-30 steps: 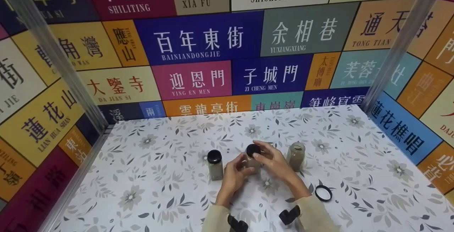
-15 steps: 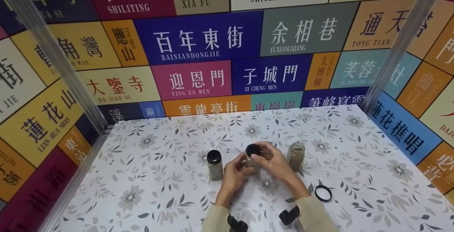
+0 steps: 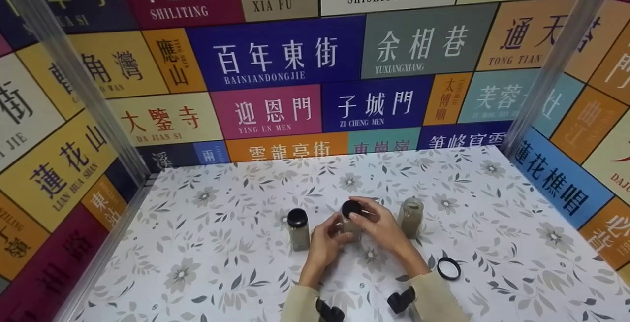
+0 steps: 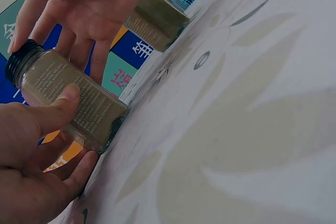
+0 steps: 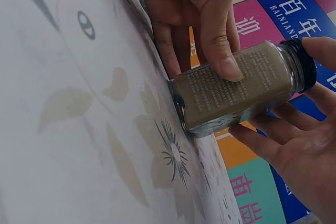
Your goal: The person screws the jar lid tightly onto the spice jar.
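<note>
A square glass spice jar (image 4: 73, 98) of brown-green powder with printed text stands upright on the table, its base at the cloth. My left hand (image 3: 325, 243) grips its body, the thumb laid across the printed side. Around the black screw lid (image 5: 300, 65) of the same jar, my right hand (image 3: 381, 223) has its thumb and fingertips. To the left stands a second spice jar (image 3: 299, 238) with a black lid on. A third spice jar (image 3: 410, 218), on the right, has no black lid on its top.
A round black-rimmed piece (image 3: 449, 268) with a white middle, like a lid, lies right of my right forearm. The table (image 3: 236, 273) has a floral white cover. Walls of coloured signs (image 3: 275, 51) close off its back and sides.
My right hand's fingers shift a little around the lid and back. The left hand and all the jars stay in place.
</note>
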### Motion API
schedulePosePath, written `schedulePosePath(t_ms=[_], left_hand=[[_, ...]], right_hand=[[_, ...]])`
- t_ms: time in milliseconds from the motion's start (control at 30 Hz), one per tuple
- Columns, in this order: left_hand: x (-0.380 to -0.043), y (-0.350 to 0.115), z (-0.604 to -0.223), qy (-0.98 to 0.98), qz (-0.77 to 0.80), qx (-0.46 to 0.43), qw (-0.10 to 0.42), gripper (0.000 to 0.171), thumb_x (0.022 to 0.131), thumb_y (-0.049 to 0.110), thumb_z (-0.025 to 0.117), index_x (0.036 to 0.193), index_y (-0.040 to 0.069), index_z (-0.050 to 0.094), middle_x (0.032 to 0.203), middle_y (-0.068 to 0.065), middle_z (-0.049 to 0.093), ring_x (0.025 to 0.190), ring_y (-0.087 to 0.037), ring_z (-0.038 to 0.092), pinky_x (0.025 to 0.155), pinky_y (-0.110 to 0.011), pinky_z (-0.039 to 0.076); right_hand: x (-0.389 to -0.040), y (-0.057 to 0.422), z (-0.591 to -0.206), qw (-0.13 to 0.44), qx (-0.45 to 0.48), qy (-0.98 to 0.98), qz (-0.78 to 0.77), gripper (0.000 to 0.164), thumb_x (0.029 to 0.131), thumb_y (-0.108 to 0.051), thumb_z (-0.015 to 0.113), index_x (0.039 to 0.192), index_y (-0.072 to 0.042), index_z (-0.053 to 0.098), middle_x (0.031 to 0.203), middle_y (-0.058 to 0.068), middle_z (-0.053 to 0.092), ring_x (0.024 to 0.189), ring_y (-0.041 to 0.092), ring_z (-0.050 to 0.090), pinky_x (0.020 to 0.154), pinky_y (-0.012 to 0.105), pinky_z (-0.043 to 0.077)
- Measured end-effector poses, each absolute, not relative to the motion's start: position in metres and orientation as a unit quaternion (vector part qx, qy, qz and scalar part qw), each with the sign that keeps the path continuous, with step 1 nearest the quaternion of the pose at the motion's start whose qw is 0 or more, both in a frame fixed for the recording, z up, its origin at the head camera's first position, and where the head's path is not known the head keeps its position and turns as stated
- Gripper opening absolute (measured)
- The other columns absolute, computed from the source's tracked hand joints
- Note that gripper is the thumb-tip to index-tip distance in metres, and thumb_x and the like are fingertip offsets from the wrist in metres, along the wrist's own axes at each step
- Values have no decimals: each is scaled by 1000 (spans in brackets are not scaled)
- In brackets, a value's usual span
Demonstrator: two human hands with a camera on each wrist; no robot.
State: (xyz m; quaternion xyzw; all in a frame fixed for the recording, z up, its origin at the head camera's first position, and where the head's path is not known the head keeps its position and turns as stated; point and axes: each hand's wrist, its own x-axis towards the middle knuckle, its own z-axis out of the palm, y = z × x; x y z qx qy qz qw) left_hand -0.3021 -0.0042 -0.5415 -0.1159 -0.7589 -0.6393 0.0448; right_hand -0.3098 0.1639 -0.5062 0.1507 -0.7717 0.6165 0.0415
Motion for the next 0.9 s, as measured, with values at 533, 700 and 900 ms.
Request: schedulePosePath(t_ms=[533,700,900], left_hand=[[-303,-4,-542,-756,-644,-114,43,56,81,-1,77,134,-8,58,134,-28,61,120,-41,64,103,-40,55],[-303,-4,-542,-750,-647,-128,48,56,82,-2,76,134,-10,56,134,-29,60,118,-42,65,103,-41,55],[-302,-5,-542,-749,-650,-124,41,58,82,-1,76,136,-9,55,136,-29,59,119,-41,64,103,-42,55]], right_hand=[[-309,164,-506,33,139,-772,619,42,98,-15,63,138,-8,56,139,21,60,131,36,57,97,18,50],[-309,164,-506,35,133,-762,633,40,96,-13,66,134,-7,57,135,22,62,129,37,58,97,17,51],[-307,164,-504,18,137,-757,639,46,98,-17,63,142,-8,49,137,24,60,125,38,61,95,23,54]])
